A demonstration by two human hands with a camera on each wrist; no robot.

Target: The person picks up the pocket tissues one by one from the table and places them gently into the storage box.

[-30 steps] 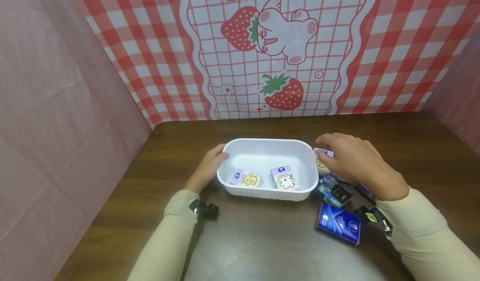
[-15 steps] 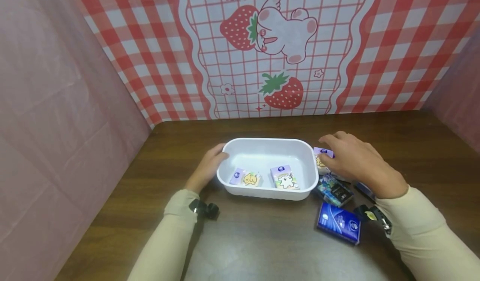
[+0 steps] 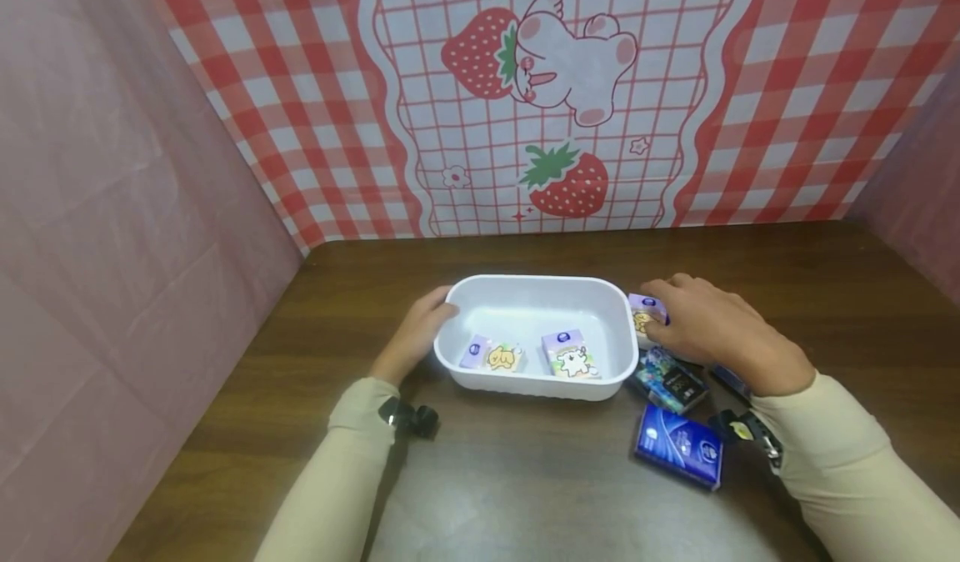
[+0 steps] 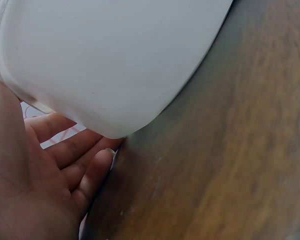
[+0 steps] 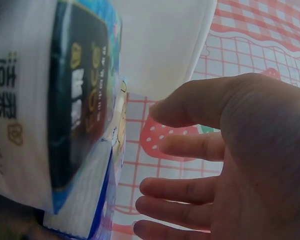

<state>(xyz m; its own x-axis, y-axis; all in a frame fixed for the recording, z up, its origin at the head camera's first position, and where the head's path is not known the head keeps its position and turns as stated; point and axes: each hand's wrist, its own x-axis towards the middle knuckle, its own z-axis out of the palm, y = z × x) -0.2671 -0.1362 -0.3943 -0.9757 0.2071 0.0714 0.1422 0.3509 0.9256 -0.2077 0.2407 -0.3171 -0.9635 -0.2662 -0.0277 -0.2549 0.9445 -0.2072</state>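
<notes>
A white plastic basin (image 3: 536, 388) stands on the table, with two small purple-and-white cartoon tissue packs inside, a left tissue pack (image 3: 492, 354) and a right tissue pack (image 3: 570, 355). My left hand (image 3: 417, 334) holds the basin's left end, thumb over the rim and fingers along the outside wall. To the right of the basin, my right hand (image 3: 705, 320) hovers over another purple cartoon tissue pack (image 3: 647, 316). Its fingers and thumb stand apart in the right wrist view, with nothing between them. A blue-green tissue pack (image 3: 670, 380) with a dark label lies just below this hand.
A dark blue tissue pack (image 3: 678, 447) lies nearest the front, right of the basin. Another blue pack (image 3: 731, 378) is mostly hidden beneath the right wrist. A red-and-white checked cloth (image 3: 300, 112) hangs behind the brown wooden table (image 3: 495, 495).
My right hand has dipped slightly, its fingertips coming lower beside the purple tissue pack. The left hand and the basin have stayed in place.
</notes>
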